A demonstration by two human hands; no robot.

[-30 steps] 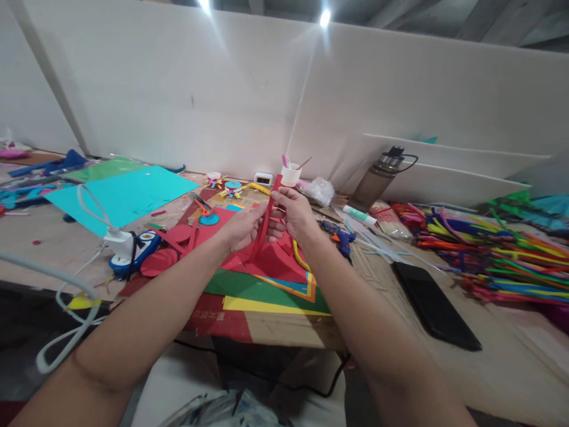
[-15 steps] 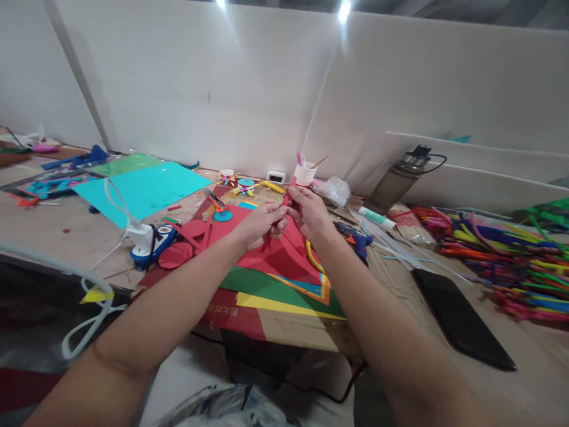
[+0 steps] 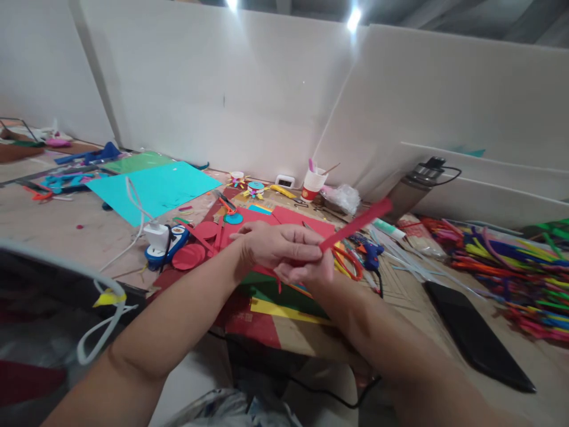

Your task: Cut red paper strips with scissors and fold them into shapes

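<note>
Head view, frame centre: the left hand [image 3: 271, 244] pinches one end of the red paper strip [image 3: 355, 224], its grip closed. The strip slants to upper right, clear of the worktop [image 3: 66, 228]. The right hand [image 3: 311, 273] sits beneath, fingers curled at the same end; whether it grips cannot be told.

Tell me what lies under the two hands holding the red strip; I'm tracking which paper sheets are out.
Under the left hand and right hand holding the red strip lie stacked sheets: green sheet, yellow sheet, red sheet. The hands cover the stack's middle.
</note>
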